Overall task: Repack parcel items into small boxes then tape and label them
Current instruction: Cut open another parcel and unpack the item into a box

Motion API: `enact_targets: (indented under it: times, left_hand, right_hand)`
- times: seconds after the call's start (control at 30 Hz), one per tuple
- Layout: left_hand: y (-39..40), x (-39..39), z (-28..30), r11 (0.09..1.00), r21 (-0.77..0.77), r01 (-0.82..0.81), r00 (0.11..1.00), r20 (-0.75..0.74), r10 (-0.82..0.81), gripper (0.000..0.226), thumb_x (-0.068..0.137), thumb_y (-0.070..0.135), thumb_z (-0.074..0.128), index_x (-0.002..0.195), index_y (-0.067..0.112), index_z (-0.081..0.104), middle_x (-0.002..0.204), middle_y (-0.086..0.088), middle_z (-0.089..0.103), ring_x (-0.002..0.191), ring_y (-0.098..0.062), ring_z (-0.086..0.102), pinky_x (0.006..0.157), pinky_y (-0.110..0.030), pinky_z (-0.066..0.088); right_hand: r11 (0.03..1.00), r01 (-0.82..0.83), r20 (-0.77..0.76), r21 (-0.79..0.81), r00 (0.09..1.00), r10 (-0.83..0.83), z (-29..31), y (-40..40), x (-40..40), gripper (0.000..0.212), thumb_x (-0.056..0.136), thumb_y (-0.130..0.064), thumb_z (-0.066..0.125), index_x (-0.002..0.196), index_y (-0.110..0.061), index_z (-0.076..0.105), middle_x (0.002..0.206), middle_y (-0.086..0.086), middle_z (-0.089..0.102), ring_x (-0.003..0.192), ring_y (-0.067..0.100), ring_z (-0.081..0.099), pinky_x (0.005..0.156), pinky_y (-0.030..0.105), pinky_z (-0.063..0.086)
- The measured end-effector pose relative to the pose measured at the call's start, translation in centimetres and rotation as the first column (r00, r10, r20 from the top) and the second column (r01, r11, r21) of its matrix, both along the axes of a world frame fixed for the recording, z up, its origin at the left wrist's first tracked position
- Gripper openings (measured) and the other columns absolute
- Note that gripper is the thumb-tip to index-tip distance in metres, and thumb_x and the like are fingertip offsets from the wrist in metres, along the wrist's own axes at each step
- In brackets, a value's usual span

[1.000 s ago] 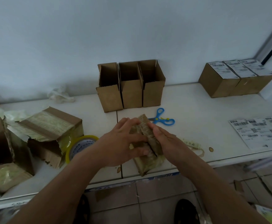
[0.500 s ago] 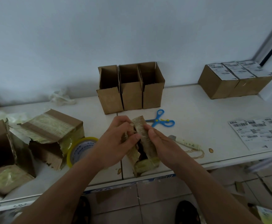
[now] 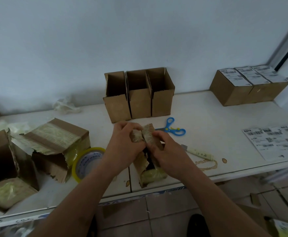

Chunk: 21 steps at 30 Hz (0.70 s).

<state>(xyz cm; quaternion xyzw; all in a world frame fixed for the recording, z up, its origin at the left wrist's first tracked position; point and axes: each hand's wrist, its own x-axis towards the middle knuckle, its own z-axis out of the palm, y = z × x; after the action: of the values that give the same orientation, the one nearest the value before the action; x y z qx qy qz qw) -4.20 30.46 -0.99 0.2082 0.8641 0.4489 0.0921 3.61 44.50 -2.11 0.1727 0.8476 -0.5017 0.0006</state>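
We grip a taped brown parcel (image 3: 149, 154) with both hands: our left hand (image 3: 125, 147) curls round its left flap, our right hand (image 3: 167, 151) round the right, a dark split showing between them. The parcel's lower end rests on the counter (image 3: 208, 117). Just beyond our hands stand three open small boxes (image 3: 139, 100) side by side; blue scissors (image 3: 172, 129) lie beside our right hand, a tape roll (image 3: 86, 161) beside our left, and label sheets (image 3: 275, 141) far right
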Motion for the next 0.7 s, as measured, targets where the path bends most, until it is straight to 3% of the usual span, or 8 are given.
enact_targets:
  times: [0.13,0.27,0.37,0.5,0.6,0.7]
  left_hand:
    - [-0.5,-0.6,0.4,1.000,-0.006,0.006,0.999,0.049,-0.006,0.050,0.083,0.023,0.071,0.127,0.035,0.052,0.126,0.011,0.034,0.098,0.010,0.045,0.063,-0.007,0.047]
    - [-0.6,-0.7,0.3,1.000,0.008,-0.027,0.998,0.060,0.026,0.053,0.082,0.023,0.072,0.129,0.036,0.052,0.123,0.010,0.037,0.096,0.010,0.045,0.066,-0.008,0.041]
    - [-0.8,-0.8,0.5,1.000,0.005,-0.005,0.998,0.061,0.005,0.052,0.082,0.022,0.071,0.129,0.035,0.054,0.124,0.011,0.038,0.100,0.006,0.047,0.069,-0.010,0.045]
    - [-0.5,-1.0,0.9,0.998,-0.054,0.023,1.000,-0.003,-0.023,0.048,0.084,0.027,0.068,0.130,0.030,0.056,0.128,0.014,0.039,0.104,0.001,0.045,0.077,-0.008,0.039]
    - [0.1,-1.1,1.1,0.988,-0.148,0.050,0.998,-0.039,-0.056,0.048,0.083,0.031,0.068,0.129,0.024,0.058,0.124,0.014,0.041,0.106,-0.001,0.042,0.073,-0.005,0.032]
    - [0.8,-1.5,1.4,0.972,-0.231,0.052,0.998,-0.028,-0.060,0.042,0.080,0.035,0.070,0.120,0.024,0.061,0.118,0.011,0.043,0.106,-0.007,0.044,0.074,-0.013,0.036]
  right_hand:
    - [1.000,-0.007,0.003,-0.008,1.000,0.007,0.4,0.7,-0.6,0.047,0.093,-0.044,0.059,0.137,-0.034,0.046,0.130,-0.013,0.054,0.107,0.006,0.058,0.092,0.038,0.055]
    - [0.999,-0.052,0.044,0.015,0.998,0.051,1.0,1.0,-0.9,0.063,0.081,-0.047,0.072,0.136,-0.034,0.046,0.124,-0.017,0.052,0.101,0.001,0.058,0.086,0.028,0.055]
    - [0.993,-0.077,0.068,0.090,0.995,0.071,1.2,0.9,-1.0,0.071,0.077,-0.043,0.077,0.137,-0.031,0.042,0.123,-0.016,0.050,0.102,0.003,0.055,0.085,0.023,0.049]
    - [0.984,-0.036,0.036,0.173,0.999,0.030,1.2,0.6,-0.9,0.060,0.082,-0.039,0.069,0.136,-0.028,0.044,0.127,-0.008,0.056,0.107,0.011,0.058,0.092,0.029,0.049]
    - [0.975,-0.027,0.027,0.219,0.999,0.022,1.2,0.5,-0.6,0.052,0.086,-0.037,0.063,0.135,-0.027,0.046,0.125,-0.005,0.058,0.106,0.012,0.058,0.085,0.026,0.046]
    - [0.979,-0.031,0.029,0.201,0.999,0.025,1.1,0.7,-0.6,0.049,0.088,-0.039,0.061,0.133,-0.028,0.047,0.122,-0.005,0.060,0.103,0.011,0.059,0.083,0.026,0.049]
